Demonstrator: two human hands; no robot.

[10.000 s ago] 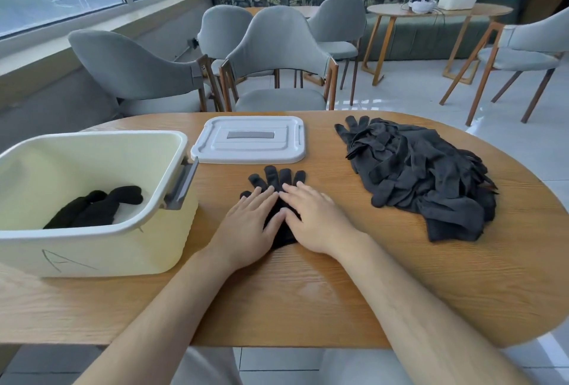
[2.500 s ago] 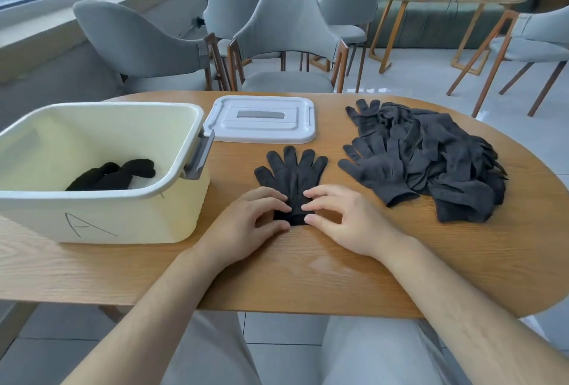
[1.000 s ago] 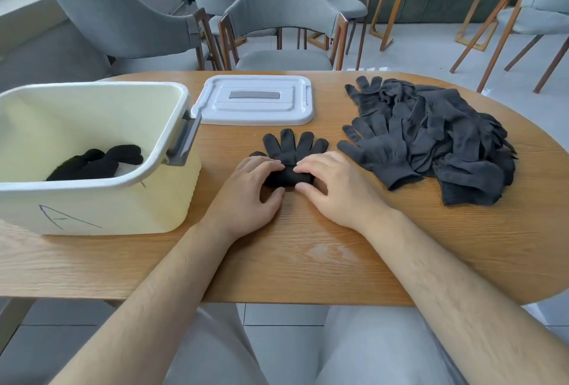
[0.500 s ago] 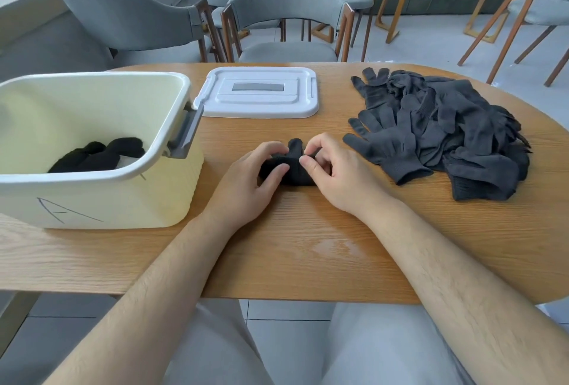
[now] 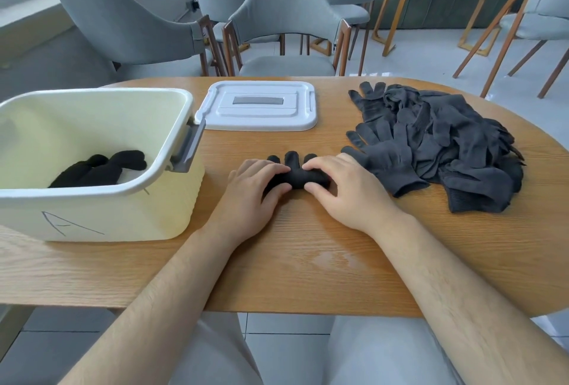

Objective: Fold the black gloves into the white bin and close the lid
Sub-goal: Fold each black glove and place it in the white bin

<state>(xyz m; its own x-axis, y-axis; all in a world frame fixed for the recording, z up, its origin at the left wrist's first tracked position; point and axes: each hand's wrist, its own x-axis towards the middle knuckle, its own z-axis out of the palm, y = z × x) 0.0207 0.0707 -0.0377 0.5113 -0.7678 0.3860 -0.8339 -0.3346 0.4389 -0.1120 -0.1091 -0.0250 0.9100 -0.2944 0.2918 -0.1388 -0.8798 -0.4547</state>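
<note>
While the left hand (image 5: 255,184) and right hand (image 5: 341,187) each curl their fingers over it, thumbs at its near side, the rolled black glove pair (image 5: 297,176) lies on the surface (image 5: 308,261) just right of the white bin (image 5: 123,215). Advised: press evenly, tuck in the three protruding glove tips, and hold the roll tight before lifting it into the bin.

1. One white bin (image 5: 172,200) was out there on the one bench (image 5: 308,261).
2. One lid (image 5: 261,106) lay flat.
3. Two hands showed: left hand (image 5: 252,193), right hand (image 5: 341,187).
4. One rolled glove bundle (image 5: 297,176) was on the bench, and one folded bundle (image 5: 101,167) was in the bin.
5. One heap of loose gloves (image 5: 446,144) was too tangled to count.
6. Five grey chairs (image 5: 286,9) stood behind.
</note>
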